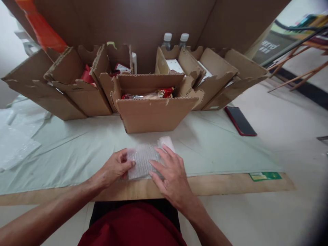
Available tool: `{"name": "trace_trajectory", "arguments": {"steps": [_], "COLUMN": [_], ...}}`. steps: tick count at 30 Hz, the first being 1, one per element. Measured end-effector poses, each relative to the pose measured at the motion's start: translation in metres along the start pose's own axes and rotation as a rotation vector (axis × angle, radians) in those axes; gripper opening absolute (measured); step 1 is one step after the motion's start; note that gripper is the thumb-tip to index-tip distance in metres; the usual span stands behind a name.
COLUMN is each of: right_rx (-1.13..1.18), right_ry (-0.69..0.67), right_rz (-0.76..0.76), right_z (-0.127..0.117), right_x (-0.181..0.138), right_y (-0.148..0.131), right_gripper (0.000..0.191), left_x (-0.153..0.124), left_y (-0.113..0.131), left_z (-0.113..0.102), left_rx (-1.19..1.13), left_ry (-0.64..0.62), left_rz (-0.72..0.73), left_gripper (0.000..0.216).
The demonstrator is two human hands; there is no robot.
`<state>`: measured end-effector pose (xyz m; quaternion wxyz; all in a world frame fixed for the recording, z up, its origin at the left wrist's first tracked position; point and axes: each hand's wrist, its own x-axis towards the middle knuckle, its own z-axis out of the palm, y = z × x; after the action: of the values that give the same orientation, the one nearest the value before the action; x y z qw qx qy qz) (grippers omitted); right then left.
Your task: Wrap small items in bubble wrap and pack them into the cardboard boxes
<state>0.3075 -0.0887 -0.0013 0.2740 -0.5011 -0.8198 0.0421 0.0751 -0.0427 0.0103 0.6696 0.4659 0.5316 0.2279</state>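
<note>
A sheet of clear bubble wrap (143,160) lies near the table's front edge, between my hands. My left hand (116,167) pinches its left edge, thumb on top and fingers curled underneath. With fingers spread, my right hand (170,172) rests over the right part of the wrap and touches it. A small whitish piece (167,142) shows just beyond my right fingertips, against the wrap. I cannot make out what it is, nor whether the wrap goes around it.
An open cardboard box (159,114) holding shiny red packets stands just ahead. Behind it are several other cardboard bins (77,95) and two capped bottles (167,41). More bubble wrap (17,143) lies left, a phone (240,121) right, and a green card (265,176) at the front edge.
</note>
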Motion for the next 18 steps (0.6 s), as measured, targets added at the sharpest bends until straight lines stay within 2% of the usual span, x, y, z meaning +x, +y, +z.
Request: {"name": "trace_trajectory", "arguments": {"steps": [2, 5, 7, 9, 11, 13, 15, 16, 18], "right_rx": [-0.156, -0.357, -0.386, -0.303, -0.135, 0.004, 0.010, -0.024, -0.078], "right_ry": [0.015, 0.206, 0.325, 0.374, 0.351, 0.263, 0.150, 0.103, 0.072], "right_rz": [0.076, 0.281, 0.374, 0.369, 0.307, 0.266, 0.268, 0.275, 0.281], "right_z": [0.002, -0.018, -0.037, -0.047, -0.041, -0.022, 0.002, 0.013, 0.026], "right_x": [-0.006, -0.029, -0.044, -0.050, -0.045, -0.033, -0.020, -0.014, -0.006], "right_y": [0.021, 0.066, 0.083, 0.079, 0.059, 0.037, 0.023, 0.020, 0.025], "right_gripper": [0.019, 0.027, 0.032, 0.029, 0.028, 0.044, 0.063, 0.065, 0.045], "left_x": [-0.001, -0.004, -0.005, -0.006, -0.006, -0.007, -0.008, -0.009, -0.010], "left_y": [-0.002, -0.004, -0.005, -0.006, -0.006, -0.005, -0.004, -0.004, -0.005], "left_z": [0.001, -0.006, -0.012, -0.015, -0.013, -0.008, -0.002, 0.001, 0.004], "left_rx": [0.017, 0.024, 0.010, -0.009, -0.022, -0.033, -0.052, -0.065, -0.082], "left_ry": [0.037, 0.085, 0.079, 0.064, 0.060, 0.054, 0.043, 0.034, 0.008], "left_rz": [-0.005, -0.041, -0.066, -0.077, -0.079, -0.088, -0.091, -0.087, -0.064], "left_gripper": [0.041, 0.037, 0.039, 0.043, 0.046, 0.050, 0.050, 0.049, 0.045]}}
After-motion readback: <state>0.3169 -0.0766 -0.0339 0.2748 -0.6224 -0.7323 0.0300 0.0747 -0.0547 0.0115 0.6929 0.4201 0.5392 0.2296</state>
